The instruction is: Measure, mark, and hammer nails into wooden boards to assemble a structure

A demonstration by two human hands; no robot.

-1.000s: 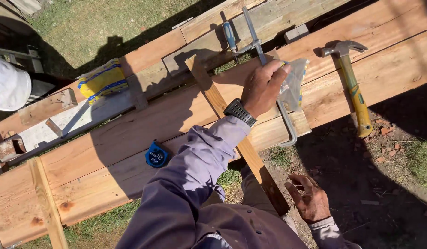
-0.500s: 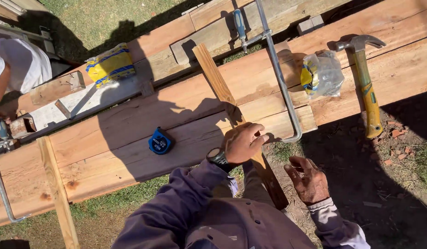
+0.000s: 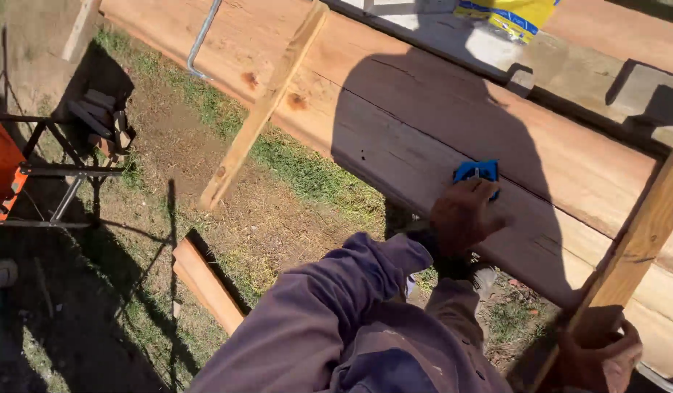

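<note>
- Blue tape measure (image 3: 477, 172): small, squarish plastic case lying flat on the wide boards, directly under the fingertips of the left hand; too little of it shows to tell which way it points or any long axis.
- Left hand (image 3: 464, 215): in shadow, fingers curled down over the case's near edge, touching it; whether it has actually gripped the case cannot be told.
- Right hand (image 3: 598, 353): low at the near right, closed round the lower end of a wooden strip (image 3: 642, 240), a narrow, pale, square-edged piece rising up and away from that hand.
- Boards (image 3: 395, 109): broad reddish planks with knots and visible grain, running diagonally beneath and beyond the left hand.
- Second thin lath (image 3: 260, 116): far to the left of the left hand, crossing the boards and sloping down to the grass.
- Yellow-and-blue bag (image 3: 507, 14): beyond the left hand, on the far side of the boards.
</note>
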